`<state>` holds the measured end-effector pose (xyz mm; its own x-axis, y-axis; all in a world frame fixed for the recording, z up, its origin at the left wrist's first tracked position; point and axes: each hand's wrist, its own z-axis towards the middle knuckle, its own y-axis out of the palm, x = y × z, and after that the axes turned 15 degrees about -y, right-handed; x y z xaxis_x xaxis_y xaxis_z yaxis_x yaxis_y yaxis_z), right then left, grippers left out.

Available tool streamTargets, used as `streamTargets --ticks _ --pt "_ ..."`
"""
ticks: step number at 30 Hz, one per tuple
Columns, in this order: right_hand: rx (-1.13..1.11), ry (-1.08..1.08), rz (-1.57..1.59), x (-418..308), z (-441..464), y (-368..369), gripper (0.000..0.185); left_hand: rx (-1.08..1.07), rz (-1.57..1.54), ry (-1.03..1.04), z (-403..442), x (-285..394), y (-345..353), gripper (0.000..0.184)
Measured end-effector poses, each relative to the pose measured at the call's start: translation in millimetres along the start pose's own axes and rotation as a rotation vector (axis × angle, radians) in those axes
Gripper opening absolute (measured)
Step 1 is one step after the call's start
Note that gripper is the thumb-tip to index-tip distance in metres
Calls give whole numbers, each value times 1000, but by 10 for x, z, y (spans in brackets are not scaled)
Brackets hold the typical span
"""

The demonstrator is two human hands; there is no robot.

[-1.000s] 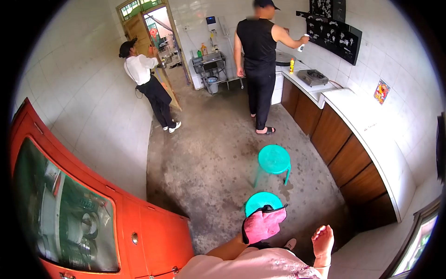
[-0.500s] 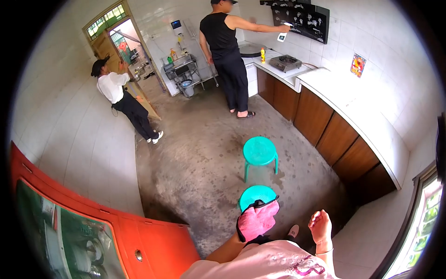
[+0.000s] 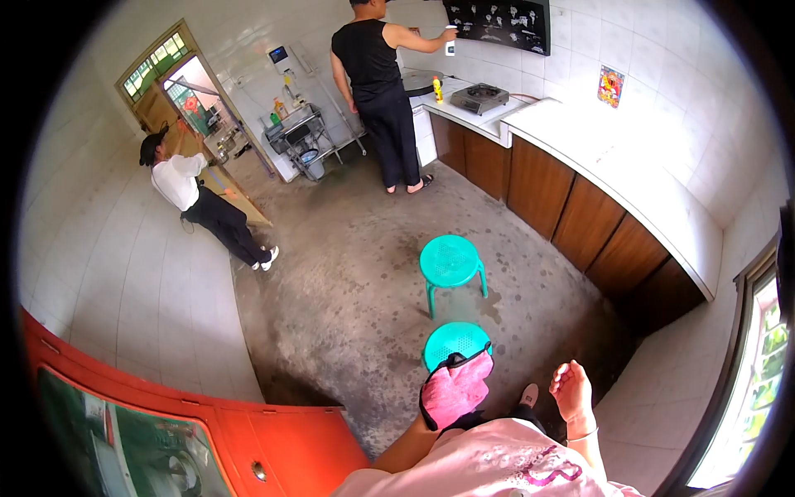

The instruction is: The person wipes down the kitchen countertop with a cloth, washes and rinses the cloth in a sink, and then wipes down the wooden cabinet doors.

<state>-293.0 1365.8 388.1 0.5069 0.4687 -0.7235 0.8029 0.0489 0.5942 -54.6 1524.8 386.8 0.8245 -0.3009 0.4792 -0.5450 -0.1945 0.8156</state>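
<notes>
A pink fuzzy cleaning mitt [image 3: 458, 389] with black trim covers my left hand [image 3: 454, 399], so its fingers are hidden. Behind the mitt, partly blocked by it, is a turquoise plastic stool [image 3: 447, 341] with a perforated seat. A second turquoise stool [image 3: 450, 258] stands just beyond, on the concrete floor. My right hand [image 3: 572, 391] is raised at the lower right, its fingers loosely curled and a little apart. Nothing shows in it, and it touches nothing. A thin band circles that wrist.
An orange-red cabinet [image 3: 298, 447] with glass panels stands at lower left. Along the right runs a white counter [image 3: 613, 178] bearing a gas stove [image 3: 480, 98]. One person [image 3: 377, 91] holds a spray bottle [image 3: 450, 41] near a black range hood [image 3: 503, 25]; another person [image 3: 199, 195] stands by the door.
My view has turned slightly, shifting the room leftward and upper parts upward. The person at the hood has lowered the spray bottle arm slightly. My hands stay in nearly the same pose.
</notes>
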Motion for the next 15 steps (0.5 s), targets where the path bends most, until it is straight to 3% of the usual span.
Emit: streamTargets --ticks 15 --pt "-2 24 -39 11 70 -83 39 190 941 223 107 1 -42 46"
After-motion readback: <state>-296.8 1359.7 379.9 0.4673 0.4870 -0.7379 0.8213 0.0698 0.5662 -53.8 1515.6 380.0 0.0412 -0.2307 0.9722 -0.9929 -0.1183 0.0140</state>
